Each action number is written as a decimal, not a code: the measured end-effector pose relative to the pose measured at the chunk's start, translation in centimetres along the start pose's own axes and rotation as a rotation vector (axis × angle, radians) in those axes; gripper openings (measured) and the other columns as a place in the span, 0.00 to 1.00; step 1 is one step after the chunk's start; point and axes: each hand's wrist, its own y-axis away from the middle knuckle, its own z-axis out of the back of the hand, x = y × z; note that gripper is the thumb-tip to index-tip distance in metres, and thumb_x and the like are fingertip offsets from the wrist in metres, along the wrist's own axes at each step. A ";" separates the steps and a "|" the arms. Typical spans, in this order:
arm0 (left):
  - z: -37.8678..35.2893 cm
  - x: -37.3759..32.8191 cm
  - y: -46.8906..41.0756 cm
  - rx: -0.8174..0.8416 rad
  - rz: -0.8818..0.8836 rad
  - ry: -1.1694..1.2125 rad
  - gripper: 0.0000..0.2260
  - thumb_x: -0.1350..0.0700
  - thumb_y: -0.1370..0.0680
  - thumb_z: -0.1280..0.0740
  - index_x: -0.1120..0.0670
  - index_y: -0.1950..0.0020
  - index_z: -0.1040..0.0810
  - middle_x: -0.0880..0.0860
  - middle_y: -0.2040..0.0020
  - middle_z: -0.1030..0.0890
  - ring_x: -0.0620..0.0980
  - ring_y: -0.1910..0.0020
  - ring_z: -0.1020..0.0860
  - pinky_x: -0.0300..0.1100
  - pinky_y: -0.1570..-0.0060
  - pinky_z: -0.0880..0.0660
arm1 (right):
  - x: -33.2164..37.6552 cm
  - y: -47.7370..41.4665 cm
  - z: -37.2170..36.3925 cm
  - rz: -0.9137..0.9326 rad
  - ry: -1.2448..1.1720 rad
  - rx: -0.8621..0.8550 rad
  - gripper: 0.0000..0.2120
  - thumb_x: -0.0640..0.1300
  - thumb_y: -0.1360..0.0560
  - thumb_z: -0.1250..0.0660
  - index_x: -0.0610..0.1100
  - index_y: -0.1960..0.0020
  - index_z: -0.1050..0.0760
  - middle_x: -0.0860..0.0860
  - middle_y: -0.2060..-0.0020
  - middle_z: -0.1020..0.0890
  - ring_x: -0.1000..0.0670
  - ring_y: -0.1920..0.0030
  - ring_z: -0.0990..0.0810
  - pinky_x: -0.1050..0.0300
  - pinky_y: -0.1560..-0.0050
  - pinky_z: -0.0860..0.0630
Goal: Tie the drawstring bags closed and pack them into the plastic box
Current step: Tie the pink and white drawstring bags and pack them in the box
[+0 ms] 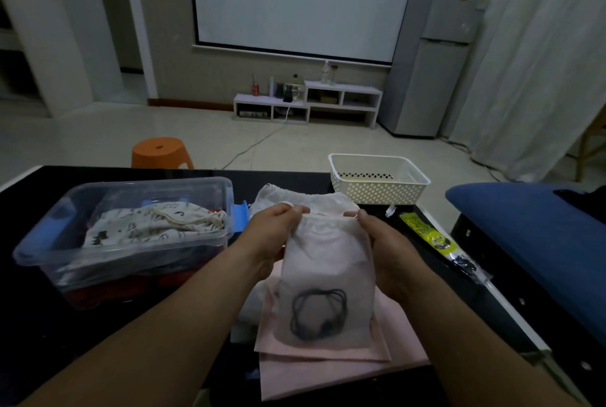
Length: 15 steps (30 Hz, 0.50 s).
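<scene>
I hold a pale translucent drawstring bag (328,262) upright over the black table, with a black coiled cord showing through its lower half. My left hand (272,236) pinches its gathered top at the left corner. The right corner is pinched by my right hand (387,252). Under it lie flat pink bags (331,370), and a white bag (305,200) lies behind. The clear plastic box (49,252) stands at the left, holding a printed cream drawstring bag (154,226) with its cord drawn.
A white perforated basket (377,190) stands at the table's far right edge. A yellow-green packet (429,236) lies to the right of my hands. A blue cushion (531,219) sits beyond the table's right side. An orange stool (160,150) stands past the far edge.
</scene>
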 end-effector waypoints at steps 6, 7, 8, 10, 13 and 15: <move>0.0 -0.2 -0.2 0.008 0.039 0.126 0.12 0.52 0.15 0.37 0.53 0.41 0.15 0.54 0.43 0.16 0.55 0.44 0.19 0.47 0.51 0.21 | 0.3 -0.7 0.5 -0.026 -0.112 -0.072 0.10 0.47 0.19 0.32 0.42 0.45 0.15 0.43 0.42 0.16 0.43 0.41 0.19 0.44 0.38 0.21; 0.2 -0.2 -0.4 0.009 0.057 0.174 0.12 0.52 0.15 0.37 0.54 0.41 0.15 0.55 0.43 0.16 0.54 0.44 0.19 0.47 0.51 0.21 | 0.5 -0.6 0.4 -0.043 -0.128 -0.078 0.09 0.47 0.18 0.33 0.43 0.47 0.16 0.44 0.46 0.15 0.45 0.45 0.18 0.48 0.44 0.21; 0.3 -0.1 -0.6 0.013 0.073 0.224 0.12 0.52 0.15 0.37 0.54 0.41 0.15 0.55 0.44 0.16 0.54 0.44 0.19 0.48 0.51 0.21 | 0.5 -0.6 0.5 -0.062 -0.149 -0.085 0.09 0.47 0.18 0.33 0.44 0.47 0.16 0.45 0.50 0.15 0.46 0.49 0.19 0.52 0.50 0.22; 0.5 0.1 -0.9 0.017 0.086 0.314 0.12 0.52 0.15 0.37 0.56 0.40 0.16 0.55 0.45 0.15 0.54 0.45 0.19 0.48 0.49 0.21 | 0.6 -0.7 0.6 -0.094 -0.187 -0.098 0.08 0.46 0.18 0.34 0.44 0.47 0.17 0.47 0.53 0.15 0.47 0.51 0.18 0.53 0.55 0.23; 0.8 0.3 -1.4 -0.005 0.077 0.406 0.10 0.54 0.15 0.36 0.57 0.41 0.17 0.56 0.46 0.15 0.54 0.46 0.19 0.48 0.47 0.20 | 0.6 -0.7 0.6 -0.126 -0.236 -0.121 0.08 0.45 0.18 0.34 0.44 0.45 0.18 0.47 0.53 0.16 0.47 0.50 0.18 0.52 0.53 0.23; 0.9 0.3 -1.6 -0.027 0.068 0.437 0.08 0.55 0.15 0.35 0.56 0.45 0.18 0.57 0.46 0.15 0.54 0.47 0.18 0.48 0.47 0.19 | 0.7 -0.8 0.6 -0.140 -0.258 -0.152 0.08 0.45 0.17 0.34 0.44 0.45 0.18 0.48 0.53 0.16 0.48 0.49 0.19 0.53 0.50 0.24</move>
